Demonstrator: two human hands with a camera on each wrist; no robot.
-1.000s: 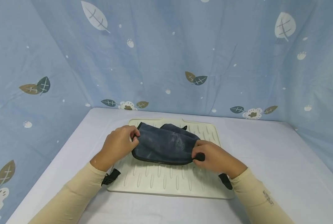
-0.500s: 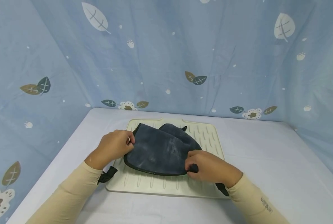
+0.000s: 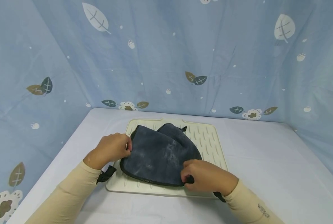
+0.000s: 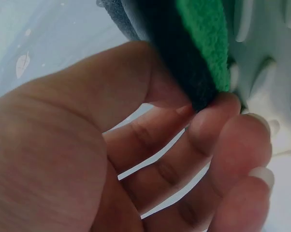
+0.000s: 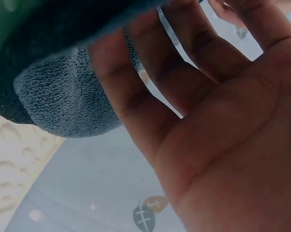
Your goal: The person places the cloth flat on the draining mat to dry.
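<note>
The left hand [image 3: 109, 150] and right hand [image 3: 207, 175] are pinching the cloth [image 3: 155, 155] at either side. Its far part is lying rumpled, so uneven pulling is probably risking creases.

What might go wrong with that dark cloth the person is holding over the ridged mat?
The left hand pinches the dark cloth at its black edging, so that edge might slip free. The cloth's far side rises in a fold, so it may end up creased. A hard tug might also shift the pale mat underneath.
</note>
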